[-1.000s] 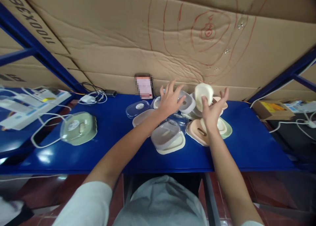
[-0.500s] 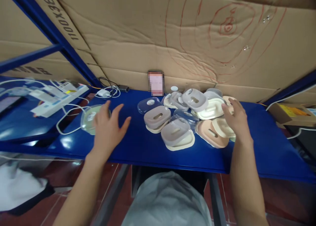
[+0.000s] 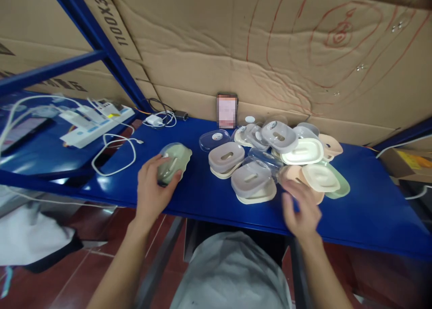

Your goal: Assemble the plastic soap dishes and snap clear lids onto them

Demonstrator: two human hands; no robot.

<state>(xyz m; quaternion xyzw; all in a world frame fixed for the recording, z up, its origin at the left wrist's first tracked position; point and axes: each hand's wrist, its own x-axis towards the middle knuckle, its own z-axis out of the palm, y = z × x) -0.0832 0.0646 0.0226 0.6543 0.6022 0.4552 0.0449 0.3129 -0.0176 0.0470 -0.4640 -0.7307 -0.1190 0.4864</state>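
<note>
My left hand (image 3: 153, 189) grips a pale green soap box with a clear lid (image 3: 173, 162), lifted slightly and tilted over the blue shelf (image 3: 202, 201). My right hand (image 3: 300, 207) hovers blurred with fingers apart near the shelf's front edge, holding nothing. Just beyond it lies a pile of soap boxes (image 3: 276, 158) in grey, cream, peach and green. A grey-lidded cream box (image 3: 253, 183) is the closest of them to my right hand. A loose clear lid (image 3: 212, 140) lies at the pile's left.
A white cable (image 3: 114, 153) loops on the shelf left of the green box. A white power strip (image 3: 96, 122) and a charger (image 3: 155, 119) sit farther left. A small dark device (image 3: 227, 110) leans on the cardboard wall (image 3: 236, 43). Blue frame posts (image 3: 94, 34) rise at left.
My left hand reached left and took hold of the green soap box, pulling it toward the middle. My right hand left the pile and drew back to the shelf's front edge.
</note>
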